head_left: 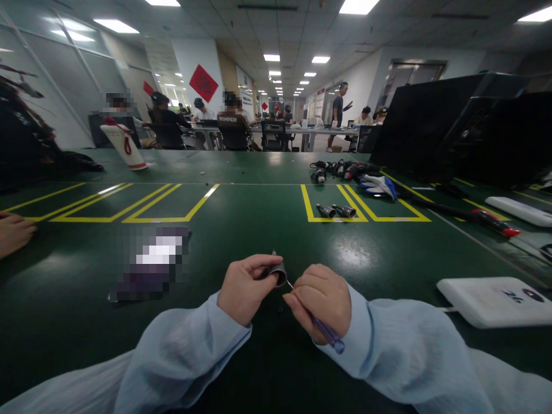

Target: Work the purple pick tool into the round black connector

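Note:
My left hand pinches a small grey metal part, cup-shaped with a thin stem, its open end turned toward my right hand. My right hand is closed round a screwdriver with a translucent purple handle. The screwdriver's thin shaft points at the mouth of the metal part; whether the tip touches anything inside is hidden. A tiny dark piece lies on the green table below my hands. Beyond them, two similar metal parts lie inside a yellow-taped outline.
A pixelated flat object lies left of my hands, near another person's hand. To the right are a white device and a red-black screwdriver. Farther back are a pile of dark tools, a glove and a paper cup.

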`<state>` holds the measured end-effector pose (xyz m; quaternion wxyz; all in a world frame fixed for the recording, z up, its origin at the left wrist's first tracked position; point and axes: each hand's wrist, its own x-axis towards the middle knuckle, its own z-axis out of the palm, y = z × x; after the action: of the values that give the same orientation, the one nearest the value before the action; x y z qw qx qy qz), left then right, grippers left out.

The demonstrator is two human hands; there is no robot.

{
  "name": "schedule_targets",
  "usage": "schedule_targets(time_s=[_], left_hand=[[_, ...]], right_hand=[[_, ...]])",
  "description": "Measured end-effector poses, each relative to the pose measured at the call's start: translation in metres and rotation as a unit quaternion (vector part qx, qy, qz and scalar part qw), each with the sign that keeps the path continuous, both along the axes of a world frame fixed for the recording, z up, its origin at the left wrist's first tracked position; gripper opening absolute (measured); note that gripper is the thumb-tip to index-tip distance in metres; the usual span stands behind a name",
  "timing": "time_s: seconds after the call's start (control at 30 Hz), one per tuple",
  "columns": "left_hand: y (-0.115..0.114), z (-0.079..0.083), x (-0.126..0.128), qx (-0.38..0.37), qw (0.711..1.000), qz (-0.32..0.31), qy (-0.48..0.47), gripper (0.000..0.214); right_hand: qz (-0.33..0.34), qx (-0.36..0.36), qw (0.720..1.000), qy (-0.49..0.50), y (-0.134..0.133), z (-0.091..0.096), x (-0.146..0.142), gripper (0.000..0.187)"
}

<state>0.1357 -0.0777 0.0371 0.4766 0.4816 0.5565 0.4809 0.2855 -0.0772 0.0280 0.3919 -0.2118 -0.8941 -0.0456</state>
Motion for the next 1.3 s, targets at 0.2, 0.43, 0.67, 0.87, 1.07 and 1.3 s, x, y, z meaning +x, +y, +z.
schedule_targets(time_s=[0.2,0.43,0.67,0.87,1.07,1.3], left_hand=[[-0.001,-0.002,0.001,0.015,1.0,0.004,0.003,0.025],[0.007,-0.01,-0.008,0.01,1.0,-0.011,0.002,0.031],[0.01,-0.011,-0.012,0.005,0.999,-0.03,0.018,0.036],[0.01,-0.014,-0.013,0.014,0.999,-0.038,0.018,0.034],[0.011,-0.016,-0.014,0.01,0.999,-0.044,-0.007,0.036],[0.013,-0.009,-0.011,0.008,0.999,-0.006,-0.045,0.03]], right_hand=[[-0.007,0.022,1.0,-0.006,-0.002,0.002,-0.001,0.029],[0.02,-0.298,0.939,0.169,-0.002,-0.003,0.0,0.038],[-0.024,-0.574,0.799,0.175,0.005,-0.015,-0.004,0.043],[-0.023,-0.518,0.841,0.153,0.004,-0.016,-0.005,0.042],[-0.091,-0.569,0.813,0.085,0.005,-0.005,-0.002,0.041],[0.037,-0.67,0.714,0.201,0.016,-0.011,0.0,0.043]])
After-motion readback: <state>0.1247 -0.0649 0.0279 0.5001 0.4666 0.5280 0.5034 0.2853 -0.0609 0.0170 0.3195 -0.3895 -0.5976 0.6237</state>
